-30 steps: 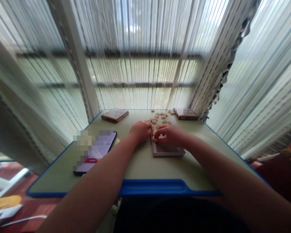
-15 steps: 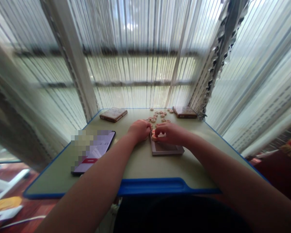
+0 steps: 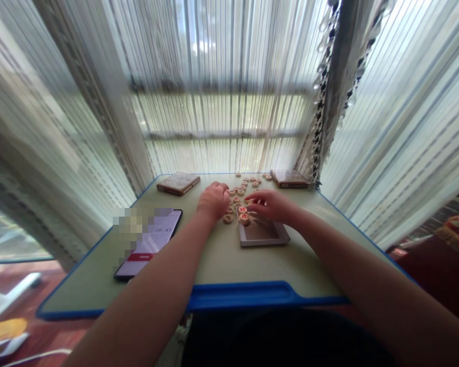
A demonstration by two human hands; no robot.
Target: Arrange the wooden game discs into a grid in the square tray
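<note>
A shallow box (image 3: 264,242) lies on the table, with two round Chinese chess pieces at its left side: a red-marked piece (image 3: 242,210) and, nearer me, another red-marked piece (image 3: 244,219). Over the box's far part is my right hand (image 3: 271,204), open, thumb and forefinger apart, just right of those two. Left of the box, my left hand (image 3: 214,200) is closed with its fingers curled down beside a loose piece (image 3: 228,218); whatever they may hold is hidden. Several more chess pieces (image 3: 240,192) lie scattered beyond and between the hands.
A phone (image 3: 158,244) showing a timer lies at the left, partly pixelated. Flat brown-edged boxes stand at the far corners, one left (image 3: 179,183) and one right (image 3: 289,178). The table (image 3: 309,275) has a blue rim; sheer curtains (image 3: 222,117) hang behind it.
My right hand has let go of the nearer red-marked piece in the box and moved slightly away. My left hand has shifted a little left, uncovering loose pieces beside the box.
</note>
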